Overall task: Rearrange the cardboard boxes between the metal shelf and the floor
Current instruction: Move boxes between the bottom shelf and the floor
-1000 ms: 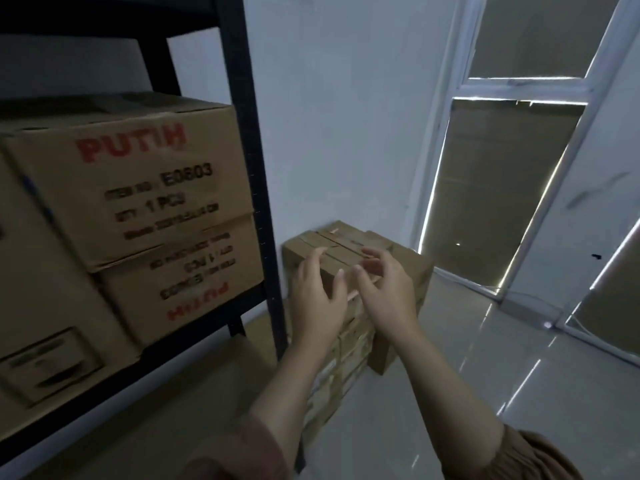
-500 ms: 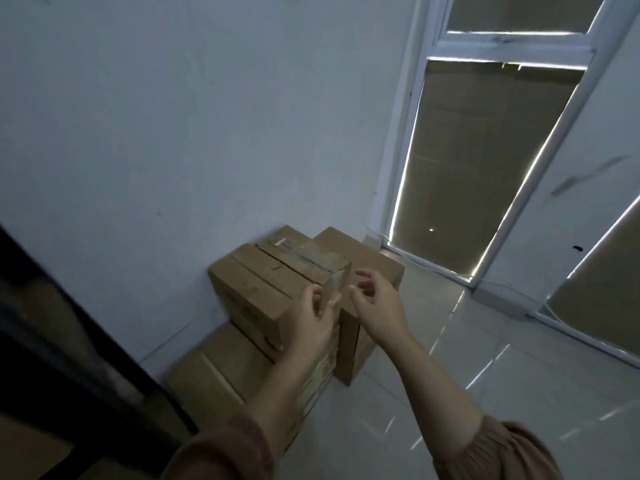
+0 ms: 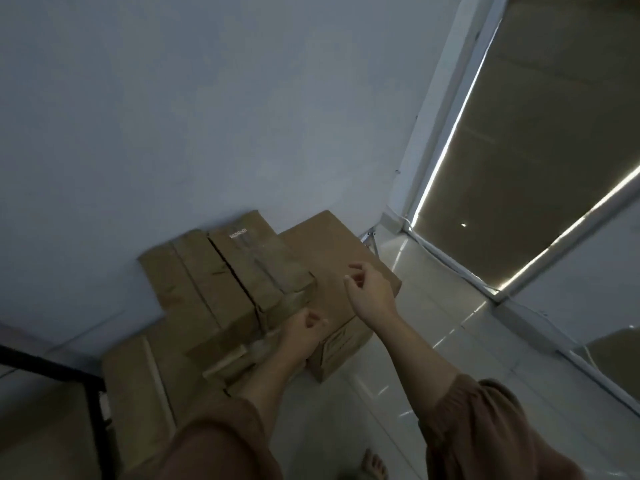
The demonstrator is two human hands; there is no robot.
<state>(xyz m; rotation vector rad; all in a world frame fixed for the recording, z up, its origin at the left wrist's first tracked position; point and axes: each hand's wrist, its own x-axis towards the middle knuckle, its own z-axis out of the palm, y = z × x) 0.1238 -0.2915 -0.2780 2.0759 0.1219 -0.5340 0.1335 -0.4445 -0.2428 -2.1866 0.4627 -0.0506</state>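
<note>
cardboard boxes stacked on the floor in a room corner, seen from the head camera
the stack stands on glossy pale tiles that catch streaks of light, its far side against a plain bluish-white wall; a white window frame closes the corner to the right, its panes covered in dull brown, with daylight leaking along their edges; a black post of the metal shelf shows at lower left, beside the lowest box; the left hand curls round the near corner of the taped box on top of the stack; the right hand hovers over the lower box alongside, fingers loosely bent, holding nothing; a bare foot rests on the tiles at the bottom edge
</note>
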